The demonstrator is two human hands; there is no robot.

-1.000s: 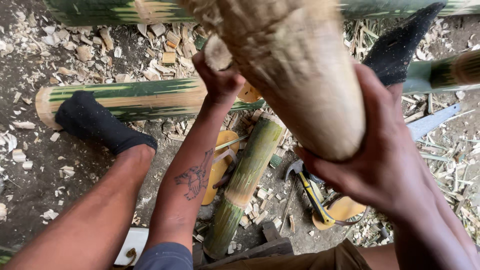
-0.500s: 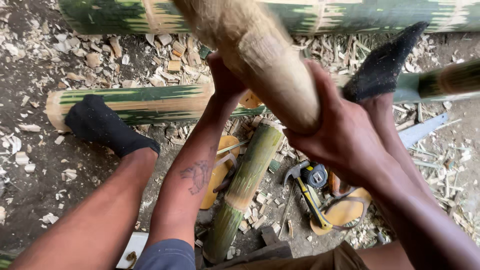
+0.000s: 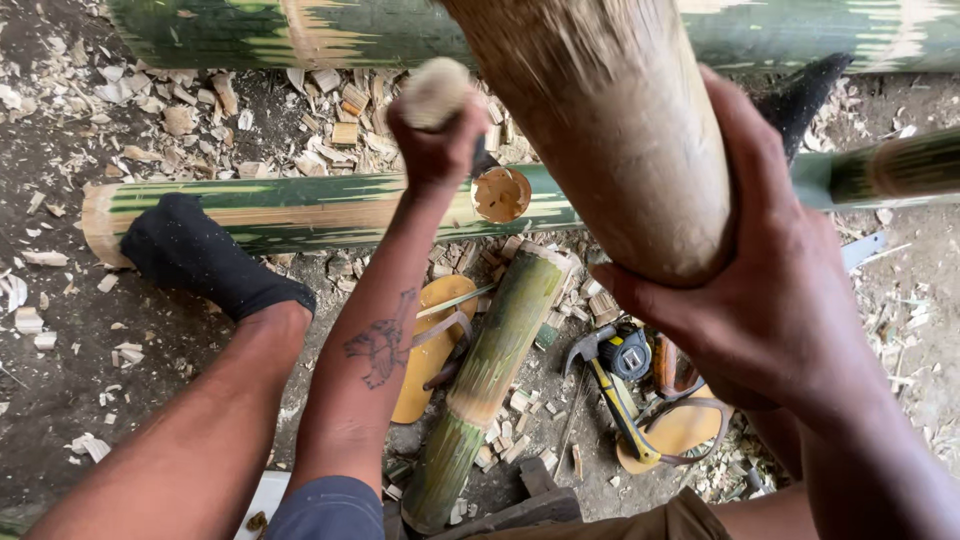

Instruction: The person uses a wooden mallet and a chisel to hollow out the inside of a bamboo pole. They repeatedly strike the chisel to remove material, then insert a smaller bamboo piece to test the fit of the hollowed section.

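Observation:
My right hand (image 3: 760, 310) grips the lower end of a thick, peeled tan bamboo piece (image 3: 610, 130) held up close to the camera. It hides much of the ground behind it. My left hand (image 3: 435, 140) is stretched forward, closed round a tool with a pale wooden handle (image 3: 432, 92). That tool sits just above a round tan cut end (image 3: 500, 193) by the striped green bamboo pole (image 3: 300, 208). My feet in black socks (image 3: 195, 252) (image 3: 803, 92) rest against that pole.
A thicker green bamboo trunk (image 3: 250, 30) lies across the top. Between my legs lie a short bamboo section (image 3: 490, 370), two yellow sandals (image 3: 425, 365), a yellow-handled hammer (image 3: 612, 385), and a tape measure (image 3: 630, 355). A saw blade (image 3: 865, 248) and wood chips lie on the dirt.
My left hand has lifted slightly, so the pale handle now shows above the fist. My right hand and the thick bamboo piece have shifted right and closer to the camera.

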